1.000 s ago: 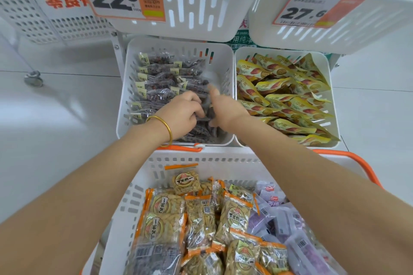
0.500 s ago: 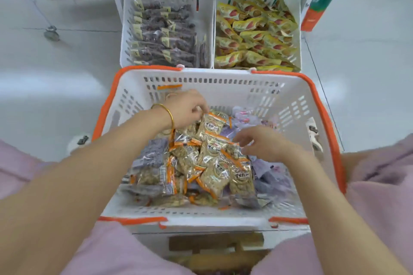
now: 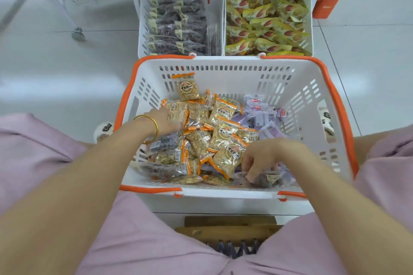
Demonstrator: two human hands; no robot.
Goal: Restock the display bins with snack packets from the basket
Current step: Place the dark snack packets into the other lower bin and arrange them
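Pale floor (image 3: pixel 55 67) all round; our right hand (image 3: pixel 266 156) pinches a dark packet (image 3: pixel 269 179) at the near edge of the basket (image 3: pixel 225 193). Whether our left hand (image 3: pixel 166 121) grips anything, we cannot tell. So light a pinch could drop that slick wrapper.

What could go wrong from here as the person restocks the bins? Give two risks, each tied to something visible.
1. The basket mixes orange packets, purple packets and dark ones. The right hand pinches a dark packet lying among others, so it may drag wrong ones along.
2. The left bin already looks nearly full, so added packets might slide out.
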